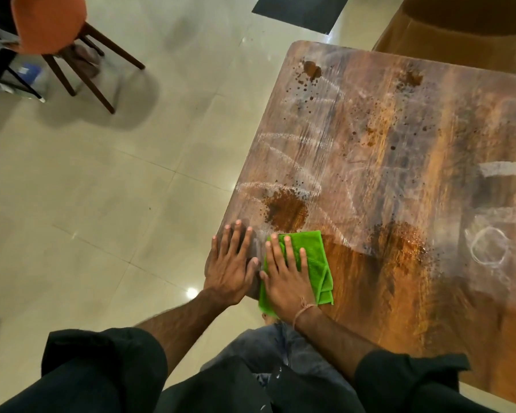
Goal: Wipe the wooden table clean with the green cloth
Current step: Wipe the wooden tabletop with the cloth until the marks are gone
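Pressing flat on the green cloth [313, 257], the right hand [286, 275] lies with fingers straight and spread, palm down; a thin thread [303, 310] circles its wrist. Just left of it the left hand [233, 263] rests open and flat on the bare wood, holding nothing, its thumb close to the cloth's left edge. Black sleeves [102, 362] and blue jeans [280, 347] fill the nearest part of the view.

The cloth sits at the near-left corner of the wooden table [399, 278]. It is folded into a rectangle whose long axis runs near to far, leaning slightly; its near end reaches the table's corner edge. It is bright green with a fine ribbed weave, and stacked folded layers show at its near-right corner.

Directly beyond the cloth lies a brown stain [285, 208], almost touching its far edge. To the right is a second brown patch [405, 236], wet and shiny, and further right a chalk circle [489, 247]. White chalk streaks and dark speckles cross the wood toward the far edge, where a dark blot [312, 70] sits by the far-left corner.

Beyond the table stands a tan seat [453, 34]. Far left on the tiled floor [102, 189] is an orange chair [48, 22] with wooden legs, and a dark mat [301, 10] lies farthest off.
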